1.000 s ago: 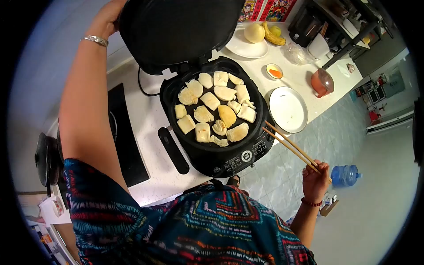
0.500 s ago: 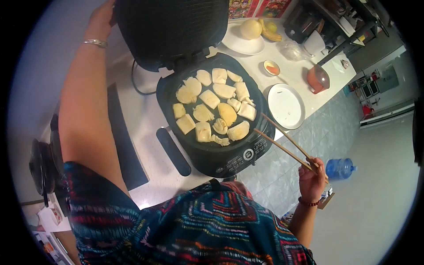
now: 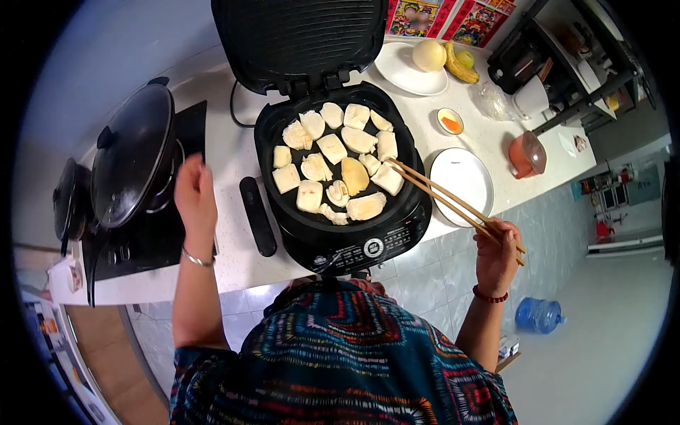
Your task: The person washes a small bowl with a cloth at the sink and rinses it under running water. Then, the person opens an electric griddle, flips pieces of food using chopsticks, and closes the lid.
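Note:
My right hand (image 3: 498, 258) grips a pair of wooden chopsticks (image 3: 446, 197). Their tips reach over the right rim of the black electric griddle (image 3: 269, 205), at a pale square bun piece (image 3: 387, 179); whether they touch it I cannot tell. Several white and pale-yellow pieces, square and rounded, lie spread over the cooking plate. The ridged griddle lid (image 3: 301, 42) stands raised at the back. My left hand (image 3: 195, 191), loosely closed with nothing visible in it, hovers left of the griddle, near the stove.
On the left, a lidded wok (image 3: 134, 156) sits on the black hob (image 3: 134, 251), its handle jutting forward. Right of the griddle are a white plate (image 3: 460, 188), a small bowl (image 3: 450, 122) and an orange lidded pot (image 3: 528, 154). A fruit plate (image 3: 404, 71) stands behind.
My left hand has left the raised lid and come down beside the griddle. The chopstick tips have shifted left over the pieces. The view has turned, showing the stove.

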